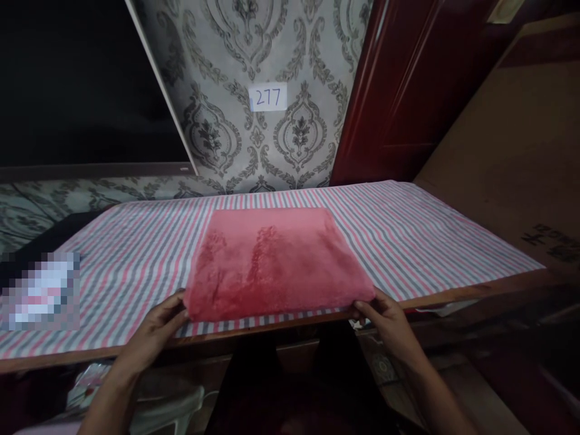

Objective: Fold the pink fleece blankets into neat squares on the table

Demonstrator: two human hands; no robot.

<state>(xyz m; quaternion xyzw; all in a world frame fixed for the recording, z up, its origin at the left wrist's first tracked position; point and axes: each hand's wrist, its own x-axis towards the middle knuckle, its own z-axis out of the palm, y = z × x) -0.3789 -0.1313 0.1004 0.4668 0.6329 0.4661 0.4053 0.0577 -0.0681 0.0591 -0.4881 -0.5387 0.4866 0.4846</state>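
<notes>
A folded pink-red plush cloth [290, 260] lies flat near the front edge of the table, with darker brushed patches on its pile. My left hand [158, 326] has its thumb and fingers closed on the cloth's near left corner. At the near right corner, my right hand [380, 311] pinches the cloth in the same way. Beneath it spreads a striped cover [149, 254] in pink, grey and white. The underside of the folded cloth is hidden.
A dark screen [86, 84] stands at the back left. On the patterned wall [290, 36] is a paper label [268, 96] reading 277. A dark red cabinet door [399, 90] and a large cardboard box [507, 151] stand at the right. The table's wooden edge [480, 290] runs along the front.
</notes>
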